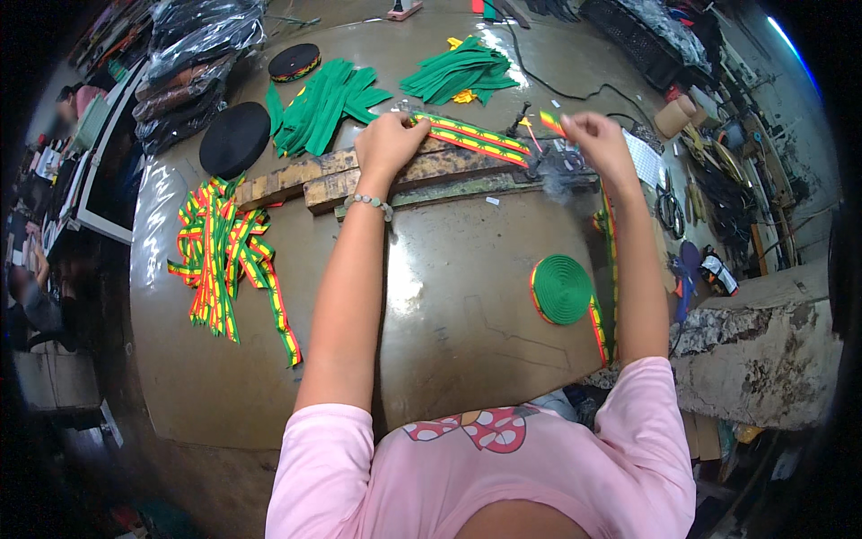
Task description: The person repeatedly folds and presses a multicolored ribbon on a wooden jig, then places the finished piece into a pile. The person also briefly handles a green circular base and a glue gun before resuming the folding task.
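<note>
Head view. Left hand [388, 144] is pressing down at upper centre of the frame, fingers curled on the near end of a striped ribbon strip [474, 137], red-yellow-green, which is lying flat along a worn wooden block [359, 176]. Right hand [597, 142] is sitting at upper right, fingertips pinching the ribbon's other end [551, 122], lifted just above a small dark metal tool [561, 162] at the block's right end; faint smoke is hanging there.

Surface: a glossy brown worktable [449, 296] is filling the middle of the frame, with glare patches showing. A coiled ribbon roll [562, 289], green face up, is lying at centre right, its tail running off toward the right edge of the table. A pile of cut striped strips [224, 260] is lying at centre left. Two heaps of green strips [325, 105] [460, 74] are sitting at upper centre. A black webbing roll [234, 139] is lying at upper left, a smaller striped-edge roll [294, 62] above it.

Room: plastic-wrapped dark bundles [193, 67] are stacking at upper left. A black cable [575, 90] is snaking across the top. A rough concrete ledge [763, 350] is standing at lower right, clutter and tools above it. Another person [31, 296] is sitting at the far left edge.
</note>
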`<state>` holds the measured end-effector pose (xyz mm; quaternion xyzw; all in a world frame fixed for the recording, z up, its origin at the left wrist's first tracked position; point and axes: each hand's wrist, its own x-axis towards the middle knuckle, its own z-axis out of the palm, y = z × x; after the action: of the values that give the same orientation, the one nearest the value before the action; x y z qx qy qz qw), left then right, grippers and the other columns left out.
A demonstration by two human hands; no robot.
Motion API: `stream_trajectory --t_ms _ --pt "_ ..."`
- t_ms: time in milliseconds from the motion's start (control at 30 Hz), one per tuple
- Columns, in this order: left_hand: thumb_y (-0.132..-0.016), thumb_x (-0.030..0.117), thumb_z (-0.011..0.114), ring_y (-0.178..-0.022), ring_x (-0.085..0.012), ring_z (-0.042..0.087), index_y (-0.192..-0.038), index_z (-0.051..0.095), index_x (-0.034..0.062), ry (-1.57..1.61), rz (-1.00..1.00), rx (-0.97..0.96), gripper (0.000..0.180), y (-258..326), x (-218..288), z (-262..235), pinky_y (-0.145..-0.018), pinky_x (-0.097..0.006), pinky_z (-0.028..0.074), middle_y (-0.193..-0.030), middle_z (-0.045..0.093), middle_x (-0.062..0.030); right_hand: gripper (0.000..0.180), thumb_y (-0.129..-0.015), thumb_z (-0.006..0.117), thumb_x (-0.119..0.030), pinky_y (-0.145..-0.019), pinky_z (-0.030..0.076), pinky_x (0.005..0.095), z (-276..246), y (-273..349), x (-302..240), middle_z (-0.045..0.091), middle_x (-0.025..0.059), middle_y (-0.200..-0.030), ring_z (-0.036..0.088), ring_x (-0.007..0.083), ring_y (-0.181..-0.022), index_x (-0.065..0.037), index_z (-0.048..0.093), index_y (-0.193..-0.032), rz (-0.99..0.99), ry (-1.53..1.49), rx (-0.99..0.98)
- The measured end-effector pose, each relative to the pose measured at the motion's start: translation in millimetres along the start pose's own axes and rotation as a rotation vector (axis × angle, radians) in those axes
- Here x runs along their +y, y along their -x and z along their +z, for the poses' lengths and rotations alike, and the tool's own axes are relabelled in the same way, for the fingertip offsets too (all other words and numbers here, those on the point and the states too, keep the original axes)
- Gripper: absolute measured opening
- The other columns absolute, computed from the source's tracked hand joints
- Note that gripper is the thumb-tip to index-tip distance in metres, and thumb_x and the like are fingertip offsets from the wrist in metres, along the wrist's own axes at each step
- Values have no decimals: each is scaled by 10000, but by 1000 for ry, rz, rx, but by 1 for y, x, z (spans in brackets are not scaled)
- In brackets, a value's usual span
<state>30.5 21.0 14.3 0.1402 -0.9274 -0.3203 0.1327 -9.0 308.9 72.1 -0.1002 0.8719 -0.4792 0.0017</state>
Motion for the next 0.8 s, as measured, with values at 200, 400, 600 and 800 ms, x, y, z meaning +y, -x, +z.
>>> stream_trajectory --t_ms 200,400,600,800 --pt "-702 466 575 -716 -260 637 -794 688 122 -14 20 -9 374 -2 -8 2 -637 -362 464 -706 658 -78 285 -780 675 -292 -585 476 293 119 -55 -39 644 84 -659 598 139 -595 -12 652 -737 -302 21 -103" --pt "-743 588 528 -756 -323 636 -769 688 74 -60 -78 -4 538 -6 2 2 -674 -385 484 -736 654 -152 312 -713 708 -329 -618 496 330 152 -74 -16 650 121 -668 630 216 -617 -21 664 -703 -117 172 -119" --pt "-730 563 573 -723 -349 629 -737 683 41 -79 -56 26 533 -3 7 2 -638 -417 484 -718 640 -188 327 -745 704 -323 -535 439 286 101 -58 -41 618 64 -634 551 131 -558 1 659 -736 -247 375 -212" --pt "-728 583 573 -702 -347 622 -704 673 42 -101 -32 61 551 -1 8 3 -615 -415 473 -692 635 -180 284 -777 695 -349 -462 265 216 -6 -14 -3 476 -73 -605 383 32 -529 -79 635 -712 41 116 -169"
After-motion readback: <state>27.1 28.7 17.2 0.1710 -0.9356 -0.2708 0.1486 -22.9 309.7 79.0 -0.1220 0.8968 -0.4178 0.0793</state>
